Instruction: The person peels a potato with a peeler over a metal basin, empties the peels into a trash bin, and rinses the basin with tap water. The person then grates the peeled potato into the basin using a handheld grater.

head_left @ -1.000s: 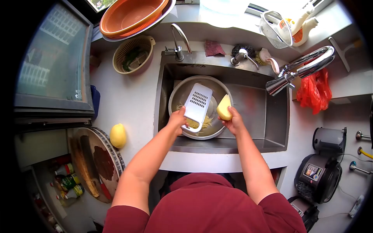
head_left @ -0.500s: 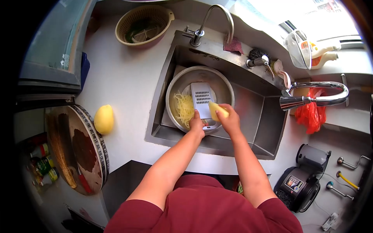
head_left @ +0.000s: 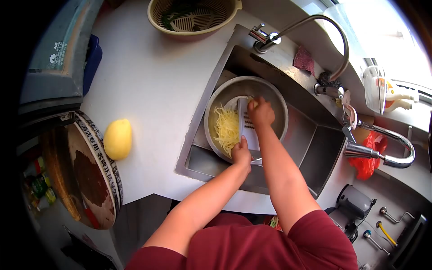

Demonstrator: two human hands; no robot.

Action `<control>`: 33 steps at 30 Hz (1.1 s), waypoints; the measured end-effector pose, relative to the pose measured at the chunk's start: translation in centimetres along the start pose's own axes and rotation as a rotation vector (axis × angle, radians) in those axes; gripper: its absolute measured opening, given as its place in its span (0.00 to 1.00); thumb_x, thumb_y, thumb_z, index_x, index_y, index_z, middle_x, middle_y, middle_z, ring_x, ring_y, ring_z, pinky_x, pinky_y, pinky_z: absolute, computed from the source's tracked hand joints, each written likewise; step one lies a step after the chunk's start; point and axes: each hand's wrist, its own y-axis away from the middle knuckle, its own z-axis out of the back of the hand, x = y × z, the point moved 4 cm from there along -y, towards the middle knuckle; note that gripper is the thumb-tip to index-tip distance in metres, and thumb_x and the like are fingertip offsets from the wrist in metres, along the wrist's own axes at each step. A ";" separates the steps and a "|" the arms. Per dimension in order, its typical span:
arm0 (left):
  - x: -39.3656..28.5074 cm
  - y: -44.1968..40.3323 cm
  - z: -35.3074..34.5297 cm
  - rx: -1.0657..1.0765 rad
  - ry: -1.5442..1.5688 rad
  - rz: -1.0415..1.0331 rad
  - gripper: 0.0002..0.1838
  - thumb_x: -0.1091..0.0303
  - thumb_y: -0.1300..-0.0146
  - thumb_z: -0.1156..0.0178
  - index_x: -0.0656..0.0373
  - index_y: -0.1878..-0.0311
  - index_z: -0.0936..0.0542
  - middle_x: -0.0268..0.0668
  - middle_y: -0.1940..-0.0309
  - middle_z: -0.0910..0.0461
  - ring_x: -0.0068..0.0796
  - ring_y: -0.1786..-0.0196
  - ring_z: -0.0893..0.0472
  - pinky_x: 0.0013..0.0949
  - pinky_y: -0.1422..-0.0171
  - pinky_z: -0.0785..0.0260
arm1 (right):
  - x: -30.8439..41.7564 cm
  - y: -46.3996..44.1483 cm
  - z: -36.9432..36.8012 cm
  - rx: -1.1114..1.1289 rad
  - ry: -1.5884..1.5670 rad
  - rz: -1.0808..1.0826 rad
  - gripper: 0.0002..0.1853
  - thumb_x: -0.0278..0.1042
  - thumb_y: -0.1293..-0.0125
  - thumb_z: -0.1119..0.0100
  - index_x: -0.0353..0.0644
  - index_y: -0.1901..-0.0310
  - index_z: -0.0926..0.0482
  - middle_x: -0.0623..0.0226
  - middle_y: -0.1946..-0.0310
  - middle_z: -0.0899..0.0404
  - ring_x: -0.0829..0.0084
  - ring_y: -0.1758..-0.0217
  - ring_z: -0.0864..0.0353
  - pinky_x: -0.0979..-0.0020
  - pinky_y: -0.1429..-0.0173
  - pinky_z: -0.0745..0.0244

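Observation:
A white grater [head_left: 250,138] leans inside a round metal bowl [head_left: 284,112], which sits in the sink. My left hand [head_left: 241,155] is closed around the grater's lower end, at the near rim. Near its upper end, my right hand [head_left: 262,114] grips a peeled potato against the holes; the fingers cover most of the potato. Pale yellow potato shreds [head_left: 226,128] lie heaped in the bowl, left of the grater. Another peeled potato [head_left: 118,139], whole, rests on the counter at the left.
The steel sink [head_left: 310,146] surrounds the bowl, with a thin curved faucet [head_left: 344,45] behind and a pull-out faucet [head_left: 366,150] at right. A plastic colander [head_left: 193,28] with greens stands at the back. A round chopping board [head_left: 96,180] stands at left.
My right hand has pushed the potato up the grater, from its lower part to near its far end. My left hand keeps its hold. The camera view has shifted and turned.

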 end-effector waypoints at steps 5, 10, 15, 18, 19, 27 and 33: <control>-0.6 -0.4 0.3 0.063 0.029 -0.012 0.25 0.46 0.30 0.53 0.59 0.71 0.27 0.33 0.81 0.32 0.26 0.84 0.35 0.30 0.82 0.39 | 0.7 -0.4 4.6 -0.107 -0.079 0.168 0.13 0.48 0.43 0.41 0.54 0.58 0.20 0.57 0.64 0.24 0.52 0.62 0.20 0.54 0.62 0.25; -1.2 -0.1 0.2 0.063 0.115 -0.003 0.25 0.48 0.30 0.51 0.63 0.72 0.28 0.36 0.83 0.30 0.26 0.86 0.34 0.31 0.83 0.42 | -0.3 9.3 11.0 0.064 -0.046 0.266 0.12 0.46 0.42 0.41 0.54 0.59 0.20 0.57 0.65 0.26 0.52 0.66 0.20 0.56 0.64 0.25; 1.5 -0.8 0.1 -0.023 0.046 -0.003 0.25 0.46 0.30 0.51 0.62 0.71 0.27 0.35 0.82 0.30 0.26 0.85 0.34 0.32 0.83 0.41 | -2.7 8.9 3.9 0.010 -0.013 0.100 0.14 0.49 0.42 0.42 0.53 0.59 0.21 0.54 0.65 0.25 0.49 0.67 0.20 0.53 0.65 0.24; -0.1 0.4 0.3 0.003 -0.048 0.013 0.26 0.45 0.31 0.52 0.62 0.71 0.27 0.35 0.81 0.31 0.27 0.85 0.34 0.31 0.83 0.41 | -1.7 2.8 -0.1 -0.023 0.033 0.027 0.14 0.50 0.40 0.45 0.52 0.58 0.23 0.52 0.64 0.25 0.47 0.66 0.20 0.52 0.64 0.25; 0.0 0.8 0.4 0.011 -0.065 0.021 0.26 0.45 0.31 0.52 0.63 0.71 0.27 0.35 0.81 0.31 0.27 0.85 0.34 0.31 0.83 0.41 | -1.5 0.4 -1.2 -0.020 0.049 0.021 0.14 0.50 0.39 0.45 0.53 0.57 0.23 0.52 0.63 0.25 0.47 0.65 0.20 0.52 0.64 0.25; -0.6 -0.1 0.2 0.065 0.027 0.008 0.25 0.47 0.30 0.51 0.63 0.71 0.26 0.35 0.81 0.30 0.27 0.84 0.33 0.32 0.81 0.39 | -1.5 7.3 8.9 -0.005 -0.084 0.215 0.14 0.43 0.40 0.44 0.54 0.53 0.24 0.55 0.60 0.29 0.49 0.62 0.22 0.53 0.61 0.26; 0.1 -0.1 0.4 -0.001 0.017 -0.018 0.23 0.52 0.30 0.49 0.66 0.71 0.27 0.38 0.76 0.27 0.29 0.72 0.29 0.35 0.66 0.35 | -3.0 10.5 5.4 0.106 0.015 0.104 0.13 0.45 0.40 0.46 0.52 0.56 0.25 0.51 0.62 0.27 0.48 0.66 0.20 0.51 0.64 0.25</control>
